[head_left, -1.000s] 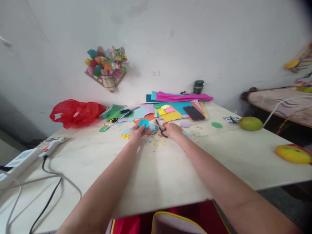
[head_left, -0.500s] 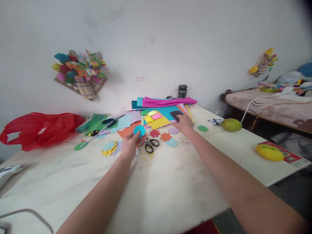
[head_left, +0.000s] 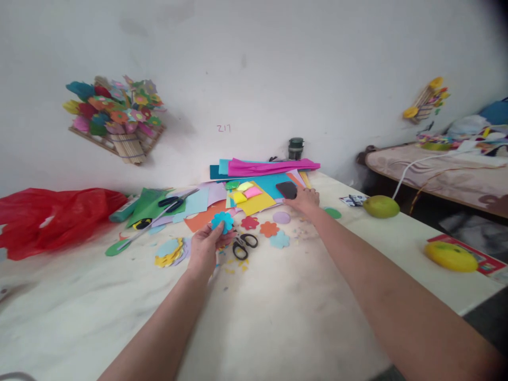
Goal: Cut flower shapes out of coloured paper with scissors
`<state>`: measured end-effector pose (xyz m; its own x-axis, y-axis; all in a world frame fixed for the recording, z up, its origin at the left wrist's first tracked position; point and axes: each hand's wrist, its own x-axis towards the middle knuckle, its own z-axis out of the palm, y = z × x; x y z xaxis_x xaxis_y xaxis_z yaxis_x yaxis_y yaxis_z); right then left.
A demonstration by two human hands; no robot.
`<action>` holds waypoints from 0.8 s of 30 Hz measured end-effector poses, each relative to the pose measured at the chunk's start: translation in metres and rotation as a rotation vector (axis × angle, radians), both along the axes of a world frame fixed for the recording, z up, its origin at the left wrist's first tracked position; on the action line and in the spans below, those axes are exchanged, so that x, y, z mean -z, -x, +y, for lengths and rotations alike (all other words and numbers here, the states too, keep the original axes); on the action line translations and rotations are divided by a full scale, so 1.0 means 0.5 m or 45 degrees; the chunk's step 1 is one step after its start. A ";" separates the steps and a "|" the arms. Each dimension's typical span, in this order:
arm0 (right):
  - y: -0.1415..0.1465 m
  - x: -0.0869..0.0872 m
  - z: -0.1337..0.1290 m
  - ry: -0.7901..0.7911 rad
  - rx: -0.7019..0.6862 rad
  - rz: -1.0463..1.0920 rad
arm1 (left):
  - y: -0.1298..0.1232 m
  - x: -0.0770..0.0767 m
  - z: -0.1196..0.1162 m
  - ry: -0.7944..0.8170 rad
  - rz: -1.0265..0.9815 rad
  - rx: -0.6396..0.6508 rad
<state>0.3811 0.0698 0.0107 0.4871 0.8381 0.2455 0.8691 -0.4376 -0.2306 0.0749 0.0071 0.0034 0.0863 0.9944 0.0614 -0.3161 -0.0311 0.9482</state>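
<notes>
A blue scalloped paper flower is pinched between the thumb and fingers of my left hand. Just right of that hand lie black-handled scissors, their blades partly hidden. My right hand is at the lower right edge of a dark phone, its fingers apart; contact is hard to make out. Near the scissors are a red paper flower, an orange paper flower, a light blue paper flower and a purple paper oval.
Stacked cutouts lie left of my left hand. Behind are coloured sheets, small bright packets, a second pair of scissors and a red plastic bag. A green mango and a yellow mango sit right.
The view has shifted slightly. My right hand's fingers now cover less of the phone, which stays on the papers. My left hand still holds the blue paper flower.
</notes>
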 end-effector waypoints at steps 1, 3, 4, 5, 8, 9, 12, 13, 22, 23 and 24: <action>-0.001 0.000 0.005 0.002 0.000 -0.001 | 0.001 0.002 0.001 0.004 0.004 0.004; -0.003 -0.001 0.016 0.009 0.003 0.009 | 0.002 0.008 0.003 0.017 0.013 0.006; -0.004 -0.002 0.020 0.011 0.006 0.020 | 0.003 0.010 0.005 0.025 0.015 0.006; -0.005 -0.002 0.024 0.011 0.010 0.033 | 0.003 0.012 0.006 0.032 0.015 0.004; -0.009 -0.002 0.034 -0.007 0.025 0.062 | 0.003 0.014 0.009 0.042 0.018 -0.004; -0.011 -0.001 0.037 -0.015 0.028 0.064 | 0.003 0.013 0.009 0.043 0.022 -0.006; -0.014 0.001 0.043 -0.038 0.033 0.057 | -0.001 0.006 0.004 0.049 0.034 -0.008; -0.015 0.002 0.044 -0.041 0.040 0.057 | -0.002 0.004 0.002 0.053 0.035 -0.004; -0.028 -0.016 0.021 0.023 -0.078 0.118 | -0.001 0.008 0.001 0.065 0.007 0.003; -0.032 -0.017 0.014 0.016 -0.084 0.140 | -0.001 0.009 0.002 0.063 0.004 0.000; -0.036 -0.017 0.005 -0.002 -0.074 0.153 | 0.000 0.010 0.002 0.065 -0.003 -0.003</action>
<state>0.3990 0.0725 0.0193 0.4638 0.8654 0.1896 0.8589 -0.3868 -0.3356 0.0751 0.0084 -0.0018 0.0835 0.9964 0.0112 -0.3184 0.0161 0.9478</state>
